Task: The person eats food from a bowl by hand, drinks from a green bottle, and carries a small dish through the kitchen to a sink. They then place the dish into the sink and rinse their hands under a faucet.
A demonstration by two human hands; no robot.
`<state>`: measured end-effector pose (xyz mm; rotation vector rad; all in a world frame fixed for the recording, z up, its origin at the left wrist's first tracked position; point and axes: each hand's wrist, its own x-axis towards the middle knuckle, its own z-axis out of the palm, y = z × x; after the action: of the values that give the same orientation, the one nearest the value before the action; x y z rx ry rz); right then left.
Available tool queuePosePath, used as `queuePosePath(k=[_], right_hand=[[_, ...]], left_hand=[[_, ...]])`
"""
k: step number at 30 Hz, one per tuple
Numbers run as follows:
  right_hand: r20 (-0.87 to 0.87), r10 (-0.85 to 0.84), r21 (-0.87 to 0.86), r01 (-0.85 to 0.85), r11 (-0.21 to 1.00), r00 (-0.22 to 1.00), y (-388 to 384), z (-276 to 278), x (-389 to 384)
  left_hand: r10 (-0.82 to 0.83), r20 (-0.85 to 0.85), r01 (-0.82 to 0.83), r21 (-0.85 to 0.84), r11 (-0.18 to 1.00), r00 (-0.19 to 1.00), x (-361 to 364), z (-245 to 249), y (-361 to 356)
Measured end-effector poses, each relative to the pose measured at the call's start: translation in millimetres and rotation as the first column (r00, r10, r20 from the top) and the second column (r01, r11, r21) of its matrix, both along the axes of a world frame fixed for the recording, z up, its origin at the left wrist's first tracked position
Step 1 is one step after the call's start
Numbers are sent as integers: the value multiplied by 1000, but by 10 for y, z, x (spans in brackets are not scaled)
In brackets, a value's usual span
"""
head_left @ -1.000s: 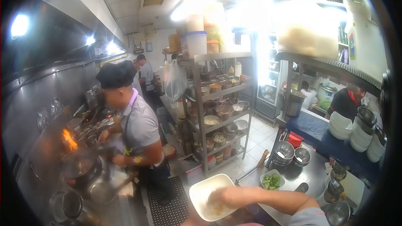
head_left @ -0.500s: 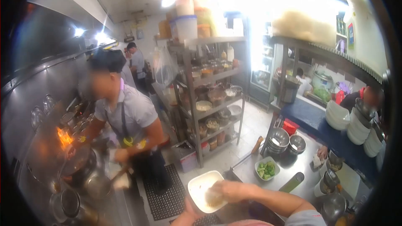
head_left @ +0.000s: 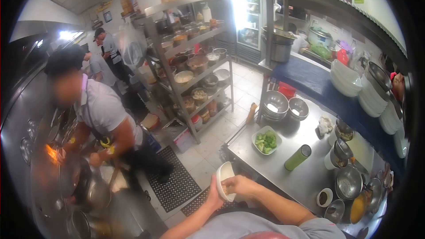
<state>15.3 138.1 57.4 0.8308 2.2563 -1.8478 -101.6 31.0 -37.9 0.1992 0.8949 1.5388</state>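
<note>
My left hand (head_left: 213, 195) grips a white bowl (head_left: 226, 171) by its side and keeps it tilted in front of my body. My right hand (head_left: 243, 186) reaches over the rim, its fingers bunched together inside the bowl. Some pale brownish food shows at those fingertips, too small to identify. Beyond my hands, on the steel table (head_left: 283, 161), a square white bowl (head_left: 258, 147) holds green vegetable pieces that look like broccoli (head_left: 266, 140). A green cylinder (head_left: 297, 157) lies or stands slanted to its right.
At the left, a co-worker (head_left: 104, 106) works over a flaming wok (head_left: 73, 175). A metal shelf rack (head_left: 191, 126) with food containers stands ahead. Steel bowls (head_left: 274, 105) and a white cloth (head_left: 326, 125) are on the table. Stacked white bowls (head_left: 345, 79) line the blue shelf (head_left: 305, 78).
The view has swung right and down. The white bowl has gone from nearly level to tilted, and my right hand stays inside it. Another person's hand has left the cloth.
</note>
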Motion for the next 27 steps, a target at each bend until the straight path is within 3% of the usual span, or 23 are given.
queuePosePath(k=[1,2,3,4,6,11,12,14,16,17,18,20,22,23,24,26,27], right_hand=[[3,-76,-125,76,989,997,65,-4,55],[-55,-150,-366,119,923,987,147,-21,109],[-102,-205,-455,137,880,973,233,-34,151],[-146,-225,-452,138,882,963,304,108,226],[-229,-276,-443,153,884,933,434,445,363],[-236,-405,-412,287,865,883,377,1369,508],[-255,-389,-392,272,878,885,321,1596,512],[-310,-361,-348,248,904,880,161,2025,482],[-493,-240,-255,125,959,836,-48,2374,492],[-569,-248,-205,156,966,784,-255,2549,426],[-643,-248,-153,196,969,725,-410,2672,343],[-771,89,186,90,978,631,-534,2622,333],[-803,123,247,138,959,584,-729,2471,309],[-790,135,268,139,953,599,-663,2496,315],[-768,77,314,268,911,636,-752,2408,325],[-711,-69,400,483,779,700,-927,2236,352],[-610,-102,527,498,689,786,-1053,2025,322]], left_hand=[[-50,71,46,58,997,996,32,-1,16],[-105,140,89,114,989,985,66,23,9],[-161,205,125,178,976,965,91,137,24],[-213,278,179,141,974,937,124,395,15],[-325,375,211,314,926,868,105,673,68],[-431,342,254,455,854,835,-90,1180,-13],[-423,223,293,449,844,878,-129,1392,-19],[-439,87,372,398,838,894,-234,1595,-105],[-469,-18,446,343,827,883,-296,1607,-186],[-548,147,443,436,783,824,-395,1425,-271],[-576,177,464,429,775,798,-427,1320,-332],[-613,166,516,398,758,773,-466,1209,-369],[-644,166,565,354,746,747,-539,1172,-463],[-655,166,585,326,742,737,-570,1161,-470],[-664,168,601,307,738,729,-610,1164,-476],[-674,182,632,242,736,716,-715,1191,-469],[-672,198,638,215,740,713,-744,1197,-486]])
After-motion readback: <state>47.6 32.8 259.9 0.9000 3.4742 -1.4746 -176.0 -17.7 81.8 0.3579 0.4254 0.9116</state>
